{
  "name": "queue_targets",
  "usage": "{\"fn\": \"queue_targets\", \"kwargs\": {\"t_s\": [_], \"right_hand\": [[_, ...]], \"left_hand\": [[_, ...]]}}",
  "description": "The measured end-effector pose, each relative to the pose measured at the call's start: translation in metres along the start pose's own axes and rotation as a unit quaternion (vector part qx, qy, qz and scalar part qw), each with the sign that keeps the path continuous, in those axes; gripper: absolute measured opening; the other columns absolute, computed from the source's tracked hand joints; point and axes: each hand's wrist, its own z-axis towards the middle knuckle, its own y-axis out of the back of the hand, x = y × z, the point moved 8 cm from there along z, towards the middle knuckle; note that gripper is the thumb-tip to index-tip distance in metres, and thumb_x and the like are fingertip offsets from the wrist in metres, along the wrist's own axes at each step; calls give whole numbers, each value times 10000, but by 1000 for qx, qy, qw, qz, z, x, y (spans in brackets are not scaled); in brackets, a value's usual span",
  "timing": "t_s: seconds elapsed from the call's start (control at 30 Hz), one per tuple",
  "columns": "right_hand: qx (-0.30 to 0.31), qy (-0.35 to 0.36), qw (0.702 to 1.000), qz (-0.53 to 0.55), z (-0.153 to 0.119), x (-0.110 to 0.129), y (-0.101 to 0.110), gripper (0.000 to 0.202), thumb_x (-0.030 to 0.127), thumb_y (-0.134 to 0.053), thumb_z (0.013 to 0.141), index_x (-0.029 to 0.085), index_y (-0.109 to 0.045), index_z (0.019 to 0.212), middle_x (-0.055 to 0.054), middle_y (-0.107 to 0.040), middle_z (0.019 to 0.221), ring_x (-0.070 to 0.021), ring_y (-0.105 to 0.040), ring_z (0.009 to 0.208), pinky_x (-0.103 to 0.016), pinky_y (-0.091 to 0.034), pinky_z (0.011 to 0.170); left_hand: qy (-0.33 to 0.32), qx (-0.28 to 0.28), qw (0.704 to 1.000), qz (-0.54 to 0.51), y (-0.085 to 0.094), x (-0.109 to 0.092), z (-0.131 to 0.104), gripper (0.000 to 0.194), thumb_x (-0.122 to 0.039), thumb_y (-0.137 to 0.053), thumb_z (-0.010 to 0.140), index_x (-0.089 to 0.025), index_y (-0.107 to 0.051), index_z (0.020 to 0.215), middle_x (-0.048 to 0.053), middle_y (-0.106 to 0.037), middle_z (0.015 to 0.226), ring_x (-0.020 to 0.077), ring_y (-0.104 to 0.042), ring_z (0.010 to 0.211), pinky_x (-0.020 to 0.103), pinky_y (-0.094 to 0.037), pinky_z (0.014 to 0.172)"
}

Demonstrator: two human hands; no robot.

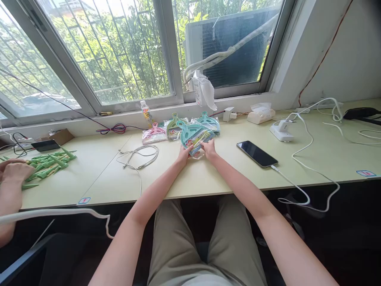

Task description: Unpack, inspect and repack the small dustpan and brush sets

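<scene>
A teal dustpan and brush set (pixel 193 135) in clear wrapping is held tilted above the table. My left hand (pixel 185 154) grips its lower left edge, and my right hand (pixel 209 147) grips the lower right edge. Behind it, three groups of similar wrapped sets lie near the window ledge: pink (pixel 154 134) at the left, green (pixel 174 126) in the middle, partly covered by the held set, and teal (pixel 208 121) at the right.
On the pale table (pixel 184 180) are a coiled cable (pixel 145 155), a black phone (pixel 257 153) with its charging cord, a white power block (pixel 281 133), a tissue pack (pixel 261 113) and a bottle (pixel 146 112). Another person's hands (pixel 14 171) touch green pieces (pixel 50 165) at the far left.
</scene>
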Motion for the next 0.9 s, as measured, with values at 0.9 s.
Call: {"fn": "queue_targets", "kwargs": {"t_s": [0.9], "right_hand": [[139,368,852,-347,-11,98,2,535,47,-698,776,324,-717,1234,-15,-623,1449,-288,-484,1431,-553,-441,1204]], "left_hand": [[91,-113,988,-58,51,-35,1,384,-112,-606,844,-105,-626,1228,54,-698,813,115,-623,515,196,-470,410]]}}
